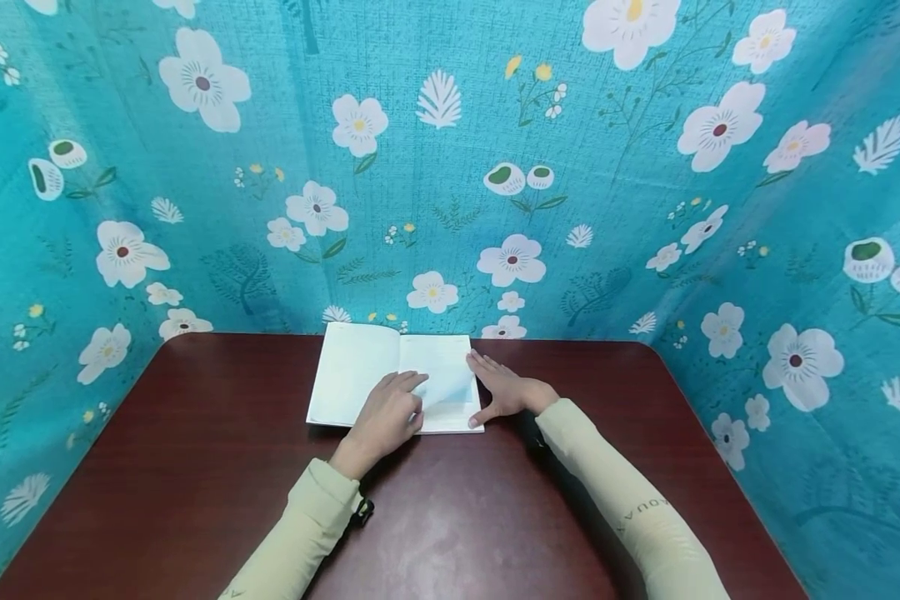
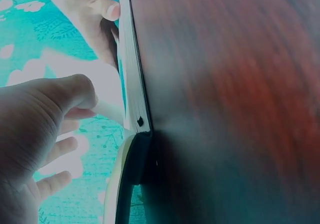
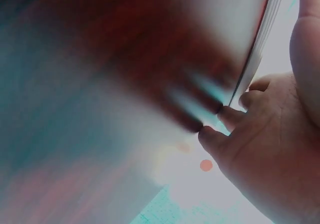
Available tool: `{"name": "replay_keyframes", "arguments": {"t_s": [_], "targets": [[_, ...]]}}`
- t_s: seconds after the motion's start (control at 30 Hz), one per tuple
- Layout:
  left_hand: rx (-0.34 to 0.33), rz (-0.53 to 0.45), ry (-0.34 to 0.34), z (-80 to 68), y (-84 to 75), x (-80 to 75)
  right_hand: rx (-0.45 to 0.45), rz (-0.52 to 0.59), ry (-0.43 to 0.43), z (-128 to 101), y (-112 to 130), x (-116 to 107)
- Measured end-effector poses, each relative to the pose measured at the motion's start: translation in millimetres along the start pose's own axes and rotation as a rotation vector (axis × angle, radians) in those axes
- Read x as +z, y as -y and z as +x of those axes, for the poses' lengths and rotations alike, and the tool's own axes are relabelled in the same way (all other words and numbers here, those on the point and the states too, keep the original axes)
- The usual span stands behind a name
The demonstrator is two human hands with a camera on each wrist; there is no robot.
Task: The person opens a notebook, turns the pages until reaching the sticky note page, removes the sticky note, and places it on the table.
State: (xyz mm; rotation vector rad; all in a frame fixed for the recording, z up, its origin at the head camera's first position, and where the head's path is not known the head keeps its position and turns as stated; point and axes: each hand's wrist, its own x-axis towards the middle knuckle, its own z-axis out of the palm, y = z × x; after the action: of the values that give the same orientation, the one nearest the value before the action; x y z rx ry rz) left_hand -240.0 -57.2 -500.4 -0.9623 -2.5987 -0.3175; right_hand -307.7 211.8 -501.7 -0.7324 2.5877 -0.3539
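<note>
**Head view: two hands on an open book, one leaf half lifted**

Head view, nearest first: two pale-green sleeves (image 1: 630, 508) reach over the dark red table (image 1: 195, 467) to an open book (image 1: 360, 367), which lies flat near the table's far edge, just in front of the teal flowered cloth (image 1: 450, 167).

What could go wrong: the raised page (image 1: 450, 387) looks thin and stands only partly lifted. If the left hand (image 1: 386, 417) drags it sideways while the right hand pins the same side, the paper could crease or tear near the spine. The book could also slide toward the cloth, since nothing backs it.

The left hand lies over the near middle of the book, fingers loosely bent, forefinger stretched toward the gutter; the left wrist view shows its fingers (image 2: 75, 91) curled against a pale sheet, apparently pinching it. The right hand (image 1: 506, 387) lies flat and spread at the book's right edge, thumb by the near corner, pressing rather than gripping.
</note>
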Motion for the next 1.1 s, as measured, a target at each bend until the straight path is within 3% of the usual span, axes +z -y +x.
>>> {"name": "replay_keyframes", "arguments": {"t_s": [0.4, 0.63, 1.0, 1.1], "targets": [[-0.093, -0.095, -0.081, -6.2, -0.5, -3.8, 0.010, 0.060, -0.014, -1.2, -6.2, 1.0], [-0.136, -0.135, -0.111, -7.6, -0.5, -7.7, -0.037, 0.043, -0.029, 0.4, -6.9, -0.4], [-0.124, -0.183, -0.322, -5.2, 1.6, -17.2, -0.045, 0.046, -0.007, 8.9, -6.4, 0.6], [-0.136, -0.186, -0.348, -2.4, 4.8, -20.9, -0.045, 0.052, 0.002, 9.7, -4.8, -1.1]]}}
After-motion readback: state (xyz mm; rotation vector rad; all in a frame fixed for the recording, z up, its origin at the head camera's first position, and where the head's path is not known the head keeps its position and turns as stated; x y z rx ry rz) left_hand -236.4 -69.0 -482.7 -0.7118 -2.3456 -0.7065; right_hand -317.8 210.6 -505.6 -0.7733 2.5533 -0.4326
